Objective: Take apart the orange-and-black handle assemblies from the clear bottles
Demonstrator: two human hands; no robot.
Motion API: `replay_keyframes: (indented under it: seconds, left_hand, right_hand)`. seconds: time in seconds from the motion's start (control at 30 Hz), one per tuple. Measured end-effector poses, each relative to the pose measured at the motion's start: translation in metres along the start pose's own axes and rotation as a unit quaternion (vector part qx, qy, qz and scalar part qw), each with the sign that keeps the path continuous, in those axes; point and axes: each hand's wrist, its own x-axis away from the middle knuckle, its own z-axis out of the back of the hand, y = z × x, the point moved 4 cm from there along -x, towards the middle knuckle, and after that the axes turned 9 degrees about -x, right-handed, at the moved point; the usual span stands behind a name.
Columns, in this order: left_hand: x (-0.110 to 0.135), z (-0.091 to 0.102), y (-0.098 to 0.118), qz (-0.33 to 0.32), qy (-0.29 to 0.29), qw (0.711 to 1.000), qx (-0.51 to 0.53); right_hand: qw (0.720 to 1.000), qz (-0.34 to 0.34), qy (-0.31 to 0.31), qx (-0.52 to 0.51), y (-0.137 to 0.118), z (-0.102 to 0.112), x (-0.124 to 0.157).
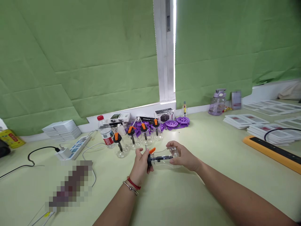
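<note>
I hold a small clear bottle (164,158) lying sideways above the pale green table (211,175). My right hand (182,156) is wrapped round its glass body. My left hand (140,163), with a red cord and a bangle at the wrist, pinches the black cap with its orange lever (150,156) at the bottle's left end. Just beyond my hands, several similar clear bottles with black and orange tops (137,136) stand in a row.
Behind the row lie purple plastic parts (175,122), small boxes (164,115) and a water bottle with a red cap (105,131). A power strip and cables (75,147) sit at left, card stacks (261,125) and an orange-black bar (272,150) at right, a purple jug (217,103) at the back.
</note>
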Motion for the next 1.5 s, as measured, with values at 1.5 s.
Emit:
replay_keyframes:
  seconds: [1.5]
  left_hand:
    - [-0.006,0.011,0.001,0.007,-0.003,0.998,-0.068]
  right_hand:
    - [0.985,-0.068,-0.035,-0.154,0.011,0.001,0.001]
